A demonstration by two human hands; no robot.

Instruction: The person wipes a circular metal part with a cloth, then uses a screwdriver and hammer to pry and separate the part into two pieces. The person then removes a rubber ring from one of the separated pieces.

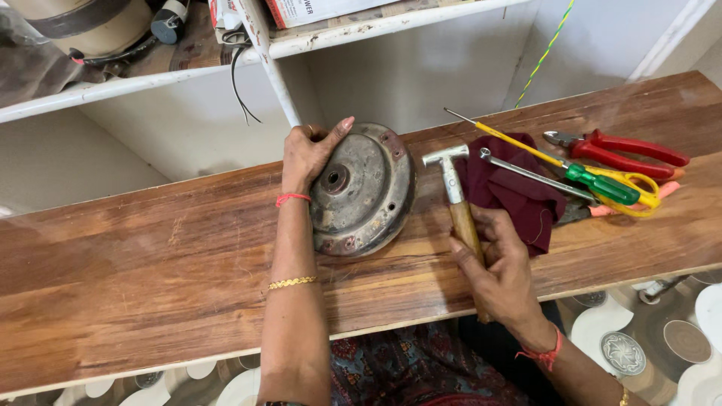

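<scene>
I log: left hand [307, 154] clasping the top rim of a worn round metal cover [363, 189], tilted on the desk [150, 263]. Right hand [498, 265] wrapped round a hammer [457, 199] handle, head resting just beside the cover. Beyond it: maroon cloth [511, 192], screwdriver [556, 162], pliers [624, 150]. No strike evident.

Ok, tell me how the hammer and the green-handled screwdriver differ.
The hammer has a wooden handle; the screwdriver has a green one. The hammer is held in the right hand; the screwdriver lies untouched across the maroon cloth and scissors. The hammer ends in a broad steel head, the screwdriver in a thin shaft. Both sit above the wooden bench.
</scene>
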